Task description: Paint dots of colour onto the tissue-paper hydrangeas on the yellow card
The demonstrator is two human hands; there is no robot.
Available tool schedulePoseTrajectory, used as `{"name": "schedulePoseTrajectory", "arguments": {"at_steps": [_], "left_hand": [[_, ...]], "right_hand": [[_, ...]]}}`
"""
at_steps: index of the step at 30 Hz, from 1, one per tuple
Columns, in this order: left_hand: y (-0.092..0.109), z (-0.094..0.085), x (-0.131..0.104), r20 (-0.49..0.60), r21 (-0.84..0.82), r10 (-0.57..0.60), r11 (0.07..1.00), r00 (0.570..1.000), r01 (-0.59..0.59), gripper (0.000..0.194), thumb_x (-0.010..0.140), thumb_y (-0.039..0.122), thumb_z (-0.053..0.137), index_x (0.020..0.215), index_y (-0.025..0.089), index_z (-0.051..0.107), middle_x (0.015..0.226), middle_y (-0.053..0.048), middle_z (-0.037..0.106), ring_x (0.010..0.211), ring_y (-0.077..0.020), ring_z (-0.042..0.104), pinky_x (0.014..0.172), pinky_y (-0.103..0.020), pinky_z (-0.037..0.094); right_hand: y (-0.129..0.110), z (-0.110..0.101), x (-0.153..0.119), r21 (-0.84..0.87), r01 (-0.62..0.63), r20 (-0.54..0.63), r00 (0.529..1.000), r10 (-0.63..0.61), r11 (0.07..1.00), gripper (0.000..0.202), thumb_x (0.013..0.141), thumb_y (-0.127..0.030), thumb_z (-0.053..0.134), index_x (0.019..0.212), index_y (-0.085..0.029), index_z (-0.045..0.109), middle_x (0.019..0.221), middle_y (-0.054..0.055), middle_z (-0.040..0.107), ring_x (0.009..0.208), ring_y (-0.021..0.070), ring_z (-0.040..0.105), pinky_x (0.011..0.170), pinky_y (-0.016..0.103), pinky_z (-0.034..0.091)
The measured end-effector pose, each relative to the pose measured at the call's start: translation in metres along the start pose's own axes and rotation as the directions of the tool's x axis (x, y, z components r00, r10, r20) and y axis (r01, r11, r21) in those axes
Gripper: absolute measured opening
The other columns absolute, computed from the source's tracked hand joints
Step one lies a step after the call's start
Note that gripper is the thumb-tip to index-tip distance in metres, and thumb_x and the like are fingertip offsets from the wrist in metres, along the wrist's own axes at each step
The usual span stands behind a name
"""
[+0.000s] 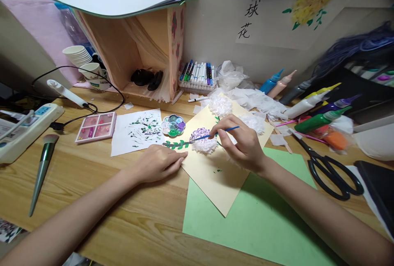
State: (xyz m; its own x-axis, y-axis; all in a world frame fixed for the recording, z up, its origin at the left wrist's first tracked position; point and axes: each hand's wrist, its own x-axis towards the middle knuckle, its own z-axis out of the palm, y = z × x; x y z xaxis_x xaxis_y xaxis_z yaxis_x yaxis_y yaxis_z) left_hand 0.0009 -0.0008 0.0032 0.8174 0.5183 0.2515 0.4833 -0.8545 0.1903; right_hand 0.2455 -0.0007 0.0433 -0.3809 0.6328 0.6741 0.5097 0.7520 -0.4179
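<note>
My right hand [238, 141] pinches a thin blue paintbrush [226, 130], its tip over the purple-marked top of a white paper flower [204, 145]. The flower sits on a cream sheet [221, 192] with painted green leaves [177, 145] at its left corner. My left hand [161, 162] rests at the sheet's left edge with its fingers together and nothing visible in them. Two more white flowers [221, 105] are on the sheet's far part. Just left of the sheet is a flower-shaped palette [173, 126] with green, purple and white paint.
Green paper [215, 225] lies under the cream sheet. Black scissors [328, 167] and paint bottles [320, 120] are at the right. A paint-smeared paper [138, 132], a pink case [96, 127], a makeup brush [44, 171] and a power strip [30, 132] are at the left.
</note>
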Motion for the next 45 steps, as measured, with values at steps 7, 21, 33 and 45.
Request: {"name": "schedulePoseTrajectory", "arguments": {"at_steps": [7,21,33,45], "left_hand": [[0.0,0.0,0.0,0.004,0.001,0.001,1.0,1.0,-0.001,0.029,0.093,0.023,0.039,0.105,0.017,0.064,0.06,0.001,0.065,0.052,-0.0104,0.058,0.049,-0.022,0.036],[0.0,-0.001,0.0,0.018,0.006,-0.001,1.0,1.0,0.001,0.029,0.093,0.022,0.039,0.105,0.017,0.064,0.061,0.001,0.065,0.054,-0.0114,0.059,0.051,-0.022,0.036],[-0.001,0.0,0.0,0.01,-0.006,0.002,1.0,1.0,-0.002,0.028,0.093,0.022,0.039,0.105,0.016,0.064,0.063,0.0,0.067,0.055,-0.0117,0.061,0.051,-0.023,0.036],[0.0,0.0,0.0,-0.009,0.003,0.001,1.0,1.0,-0.001,0.028,0.093,0.023,0.039,0.103,0.017,0.064,0.062,0.001,0.067,0.053,-0.0106,0.059,0.05,-0.022,0.037]], "right_hand": [[0.001,0.001,-0.001,0.002,0.012,-0.011,1.0,-0.012,1.0,0.017,0.086,-0.009,0.043,0.085,-0.019,0.057,0.074,0.004,0.063,0.074,0.0152,0.056,0.066,0.031,0.047],[0.001,0.0,0.0,-0.003,0.006,0.01,1.0,-0.006,1.0,0.017,0.086,-0.01,0.044,0.087,-0.02,0.058,0.076,0.004,0.064,0.075,0.0162,0.057,0.066,0.032,0.048],[0.006,0.008,-0.002,-0.031,-0.098,0.144,0.984,0.101,0.995,0.021,0.091,-0.018,0.043,0.105,-0.021,0.058,0.097,0.005,0.069,0.091,0.0179,0.057,0.077,0.035,0.049],[0.006,0.011,-0.003,-0.029,-0.136,0.152,0.979,0.138,0.99,0.021,0.092,-0.018,0.041,0.103,-0.02,0.058,0.096,0.004,0.068,0.091,0.017,0.057,0.077,0.034,0.047]]}}
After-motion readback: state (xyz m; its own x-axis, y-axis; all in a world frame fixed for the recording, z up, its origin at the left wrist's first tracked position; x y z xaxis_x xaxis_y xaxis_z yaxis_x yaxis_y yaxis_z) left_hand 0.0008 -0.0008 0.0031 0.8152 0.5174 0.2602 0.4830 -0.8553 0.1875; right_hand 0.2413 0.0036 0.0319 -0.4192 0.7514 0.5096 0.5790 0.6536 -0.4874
